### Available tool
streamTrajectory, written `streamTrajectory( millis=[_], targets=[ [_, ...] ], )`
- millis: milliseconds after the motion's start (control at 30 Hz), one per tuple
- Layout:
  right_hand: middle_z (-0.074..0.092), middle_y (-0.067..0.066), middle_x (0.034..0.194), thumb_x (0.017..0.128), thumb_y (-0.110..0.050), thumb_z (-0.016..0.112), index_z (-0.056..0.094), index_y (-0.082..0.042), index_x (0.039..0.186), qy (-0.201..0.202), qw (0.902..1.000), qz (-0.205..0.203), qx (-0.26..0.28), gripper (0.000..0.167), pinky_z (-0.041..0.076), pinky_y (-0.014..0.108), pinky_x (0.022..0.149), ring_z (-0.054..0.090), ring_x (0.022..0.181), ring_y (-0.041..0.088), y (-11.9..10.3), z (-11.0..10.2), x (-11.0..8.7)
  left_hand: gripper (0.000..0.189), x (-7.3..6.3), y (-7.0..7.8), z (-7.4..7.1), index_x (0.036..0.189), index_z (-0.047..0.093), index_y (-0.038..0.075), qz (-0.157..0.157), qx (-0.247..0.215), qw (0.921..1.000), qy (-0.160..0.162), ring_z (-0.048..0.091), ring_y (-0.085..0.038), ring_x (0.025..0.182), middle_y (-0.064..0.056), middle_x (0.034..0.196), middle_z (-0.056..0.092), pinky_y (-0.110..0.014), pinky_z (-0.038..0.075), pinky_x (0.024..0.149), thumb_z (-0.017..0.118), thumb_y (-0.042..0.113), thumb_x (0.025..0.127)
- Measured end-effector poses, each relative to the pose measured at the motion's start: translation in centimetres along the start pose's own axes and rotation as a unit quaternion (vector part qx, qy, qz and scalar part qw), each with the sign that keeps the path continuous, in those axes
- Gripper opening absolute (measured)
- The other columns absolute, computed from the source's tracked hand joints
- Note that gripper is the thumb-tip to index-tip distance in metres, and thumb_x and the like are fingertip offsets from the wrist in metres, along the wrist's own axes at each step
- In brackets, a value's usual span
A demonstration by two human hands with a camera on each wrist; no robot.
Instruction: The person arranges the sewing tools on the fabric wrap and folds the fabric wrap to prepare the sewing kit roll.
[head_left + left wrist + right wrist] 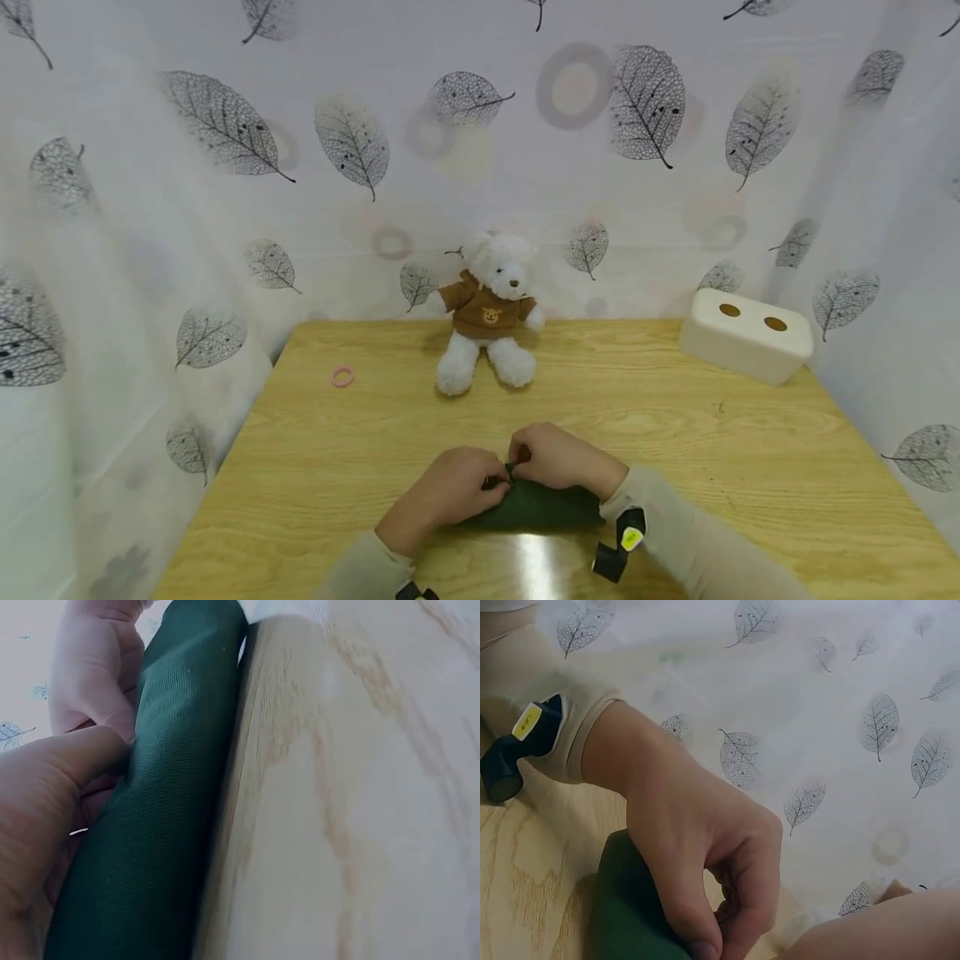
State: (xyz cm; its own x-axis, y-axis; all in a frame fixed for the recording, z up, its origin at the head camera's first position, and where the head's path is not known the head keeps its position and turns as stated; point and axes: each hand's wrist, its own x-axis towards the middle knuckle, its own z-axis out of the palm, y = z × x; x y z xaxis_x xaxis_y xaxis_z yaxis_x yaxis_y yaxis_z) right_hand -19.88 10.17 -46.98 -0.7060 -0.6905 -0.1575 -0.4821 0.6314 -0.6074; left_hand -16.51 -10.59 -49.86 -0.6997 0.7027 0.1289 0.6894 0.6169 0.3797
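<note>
A dark green, soft fabric bundle (536, 508), long and rounded, lies crosswise on the table near its front. My left hand (456, 485) pinches its far edge near the middle, thumb towards me. Right beside it, my right hand (561, 458) pinches the same edge with thumb and bent fingers. A small dark tab (511, 472) shows between the fingertips of both hands. The left wrist view has the green fabric (161, 780) up close, with the left thumb pressed on it. In the right wrist view the left hand (701, 832) grips the fabric's edge; the fingertips are partly hidden.
A white teddy bear (491, 315) in a brown hoodie sits at the back of the wooden table (645, 408). Left of it lies a pink ring (342, 377). A cream box (742, 337) with two round holes stands back right. Leaf-printed curtains (480, 167) surround the table.
</note>
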Motion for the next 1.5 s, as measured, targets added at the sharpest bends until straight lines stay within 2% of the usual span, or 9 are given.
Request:
streamTrajectory(
  millis=[300, 467, 533, 633, 733, 900, 1100, 1233, 1500],
  targets=[
    [0.073, -0.005, 0.088, 0.092, -0.008, 0.071, 0.078, -0.015, 0.093, 0.022, 0.997, 0.033, 0.066, 0.011, 0.053, 0.03, 0.069, 0.063, 0.077, 0.009, -1.1, 0.0, -0.3, 0.008, 0.1, 0.3, 0.2, 0.09, 0.08, 0.016, -0.011, 0.019, 0.9985, 0.05, 0.063, 0.0, 0.074, 0.01, 0.084, 0.072, -0.017, 0.051, 0.068, 0.073, 0.019, 0.091],
    [0.073, -0.003, 0.088, 0.088, -0.006, 0.074, 0.078, -0.013, 0.095, 0.028, 0.9943, 0.04, 0.095, 0.01, 0.054, 0.031, 0.07, 0.064, 0.079, 0.01, -1.4, 0.3, -0.7, 0.005, 0.0, 0.5, 0.6, 0.083, 0.078, 0.014, -0.008, 0.045, 0.9942, 0.097, 0.063, -0.002, 0.07, 0.008, 0.078, 0.071, -0.018, 0.051, 0.064, 0.075, 0.018, 0.086],
    [0.072, -0.003, 0.089, 0.086, -0.005, 0.075, 0.077, -0.011, 0.095, 0.035, 0.9941, 0.038, 0.095, 0.011, 0.054, 0.031, 0.071, 0.065, 0.081, 0.011, -1.4, 0.5, -0.9, 0.006, 0.0, 0.6, 0.7, 0.08, 0.077, 0.014, 0.012, 0.081, 0.9892, 0.121, 0.062, -0.004, 0.067, 0.007, 0.075, 0.07, -0.017, 0.05, 0.06, 0.077, 0.018, 0.084],
    [0.072, -0.001, 0.089, 0.085, -0.003, 0.075, 0.076, -0.009, 0.094, 0.051, 0.9941, 0.03, 0.09, 0.011, 0.055, 0.031, 0.071, 0.065, 0.081, 0.011, -1.3, 0.8, -1.2, 0.01, -0.1, 0.8, 1.0, 0.073, 0.074, 0.017, 0.041, 0.139, 0.9766, 0.159, 0.058, -0.004, 0.061, 0.009, 0.069, 0.066, -0.016, 0.046, 0.054, 0.08, 0.02, 0.081],
    [0.071, -0.001, 0.088, 0.086, -0.003, 0.074, 0.075, -0.009, 0.093, 0.07, 0.9949, 0.015, 0.071, 0.009, 0.053, 0.029, 0.069, 0.063, 0.078, 0.008, -1.4, 1.2, -1.3, 0.018, 0.0, 1.0, 1.0, 0.066, 0.068, 0.019, 0.053, 0.177, 0.9658, 0.182, 0.052, -0.003, 0.055, 0.011, 0.061, 0.059, -0.015, 0.04, 0.049, 0.081, 0.021, 0.078],
    [0.07, 0.0, 0.088, 0.088, -0.004, 0.072, 0.073, -0.008, 0.094, 0.079, 0.9961, -0.006, 0.039, 0.007, 0.051, 0.026, 0.066, 0.059, 0.074, 0.005, -1.4, 1.7, -1.4, 0.027, 0.0, 1.2, 0.9, 0.06, 0.06, 0.019, 0.059, 0.206, 0.9592, 0.185, 0.042, -0.003, 0.05, 0.011, 0.055, 0.05, -0.016, 0.032, 0.046, 0.082, 0.021, 0.076],
    [0.07, 0.003, 0.091, 0.088, -0.003, 0.07, 0.072, -0.005, 0.095, 0.08, 0.9965, -0.017, 0.021, 0.008, 0.05, 0.025, 0.064, 0.055, 0.071, 0.004, -1.4, 1.8, -1.3, 0.03, 0.0, 1.1, 0.8, 0.059, 0.056, 0.019, 0.061, 0.208, 0.9552, 0.202, 0.041, -0.004, 0.05, 0.011, 0.055, 0.049, -0.017, 0.031, 0.047, 0.083, 0.02, 0.074],
    [0.071, 0.001, 0.09, 0.088, -0.006, 0.07, 0.073, -0.007, 0.095, 0.079, 0.9965, -0.022, 0.018, 0.007, 0.049, 0.023, 0.062, 0.054, 0.067, 0.002, -1.2, 1.9, -1.2, 0.031, 0.0, 0.8, 0.9, 0.061, 0.055, 0.02, 0.058, 0.206, 0.957, 0.195, 0.042, -0.004, 0.051, 0.01, 0.057, 0.049, -0.018, 0.032, 0.047, 0.082, 0.02, 0.077],
    [0.074, 0.001, 0.096, 0.09, 0.0, 0.063, 0.078, -0.009, 0.1, 0.099, 0.9942, -0.025, 0.035, 0.02, 0.055, 0.028, 0.073, 0.068, 0.087, 0.012, -0.5, 1.7, -1.5, 0.023, -0.1, 0.5, 0.8, 0.067, 0.063, 0.019, 0.07, 0.182, 0.9665, 0.167, 0.049, -0.004, 0.055, 0.01, 0.063, 0.057, -0.018, 0.039, 0.051, 0.08, 0.021, 0.084]
  ],
)
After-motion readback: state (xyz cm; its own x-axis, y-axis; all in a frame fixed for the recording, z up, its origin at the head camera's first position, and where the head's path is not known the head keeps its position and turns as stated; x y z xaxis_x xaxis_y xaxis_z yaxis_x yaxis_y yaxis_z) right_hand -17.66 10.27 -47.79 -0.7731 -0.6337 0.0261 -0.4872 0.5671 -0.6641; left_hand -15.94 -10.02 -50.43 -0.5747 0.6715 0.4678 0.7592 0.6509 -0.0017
